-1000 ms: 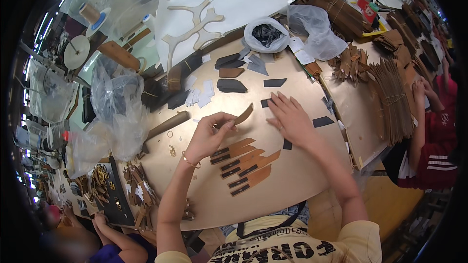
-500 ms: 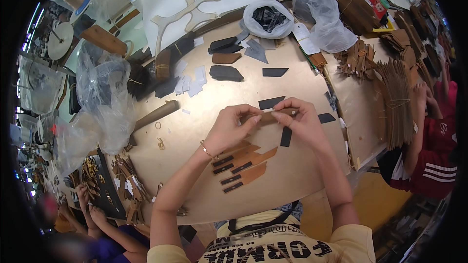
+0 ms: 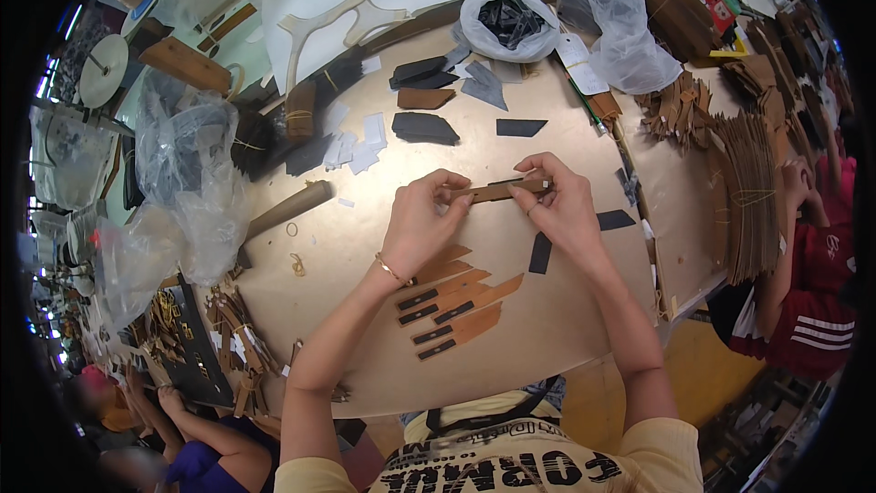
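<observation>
Both my hands are raised over the middle of the worktable [image 3: 365, 237], holding a narrow brown leather strip [image 3: 488, 192] level between them. My left hand [image 3: 422, 219] pinches its left end between thumb and fingers. Thumb and fingers of my right hand [image 3: 558, 210] grip the other end, where a small white bit shows. A dark edge shows just behind the strip; I cannot tell whether it is attached. Below my hands lie several tan leather pieces [image 3: 474, 324] with black strips on their ends. Near my right wrist are two slant-ended black pieces, one upright [image 3: 540, 254] and one sideways [image 3: 615, 219].
Farther back lie a single black piece [image 3: 521, 128], a black stack [image 3: 425, 127], white paper slips [image 3: 367, 146] and an open plastic bag [image 3: 474, 36] of black strips. Bundled brown leather strips [image 3: 744, 192] stand right; clear plastic bags [image 3: 187, 173] lie left. Other people work at both sides.
My hands have risen slightly and the brown strip is now tilted so more of its face shows. The black piece that lay behind it on the table no longer shows there.
</observation>
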Tool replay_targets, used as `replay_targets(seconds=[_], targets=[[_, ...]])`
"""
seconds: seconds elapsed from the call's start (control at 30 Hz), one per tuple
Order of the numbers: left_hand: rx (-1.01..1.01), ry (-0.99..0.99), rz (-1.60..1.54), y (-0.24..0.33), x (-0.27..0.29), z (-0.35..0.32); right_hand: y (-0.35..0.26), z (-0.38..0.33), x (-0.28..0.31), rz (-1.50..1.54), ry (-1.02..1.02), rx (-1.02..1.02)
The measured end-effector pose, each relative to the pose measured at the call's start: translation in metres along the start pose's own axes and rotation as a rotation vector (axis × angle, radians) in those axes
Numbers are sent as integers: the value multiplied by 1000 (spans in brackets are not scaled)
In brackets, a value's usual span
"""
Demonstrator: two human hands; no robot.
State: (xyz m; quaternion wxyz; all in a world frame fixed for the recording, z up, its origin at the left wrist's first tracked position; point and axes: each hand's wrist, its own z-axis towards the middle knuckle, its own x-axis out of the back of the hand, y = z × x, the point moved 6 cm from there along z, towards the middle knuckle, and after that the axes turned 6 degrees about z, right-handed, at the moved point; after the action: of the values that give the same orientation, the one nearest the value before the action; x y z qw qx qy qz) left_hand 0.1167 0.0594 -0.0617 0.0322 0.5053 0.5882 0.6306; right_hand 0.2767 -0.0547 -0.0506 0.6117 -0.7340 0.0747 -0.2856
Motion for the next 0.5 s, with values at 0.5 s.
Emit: replay_targets(seconds=[0.5], targets=[[-88, 44, -36, 0, -3, -3, 2, 1, -2, -3, 8, -1]])
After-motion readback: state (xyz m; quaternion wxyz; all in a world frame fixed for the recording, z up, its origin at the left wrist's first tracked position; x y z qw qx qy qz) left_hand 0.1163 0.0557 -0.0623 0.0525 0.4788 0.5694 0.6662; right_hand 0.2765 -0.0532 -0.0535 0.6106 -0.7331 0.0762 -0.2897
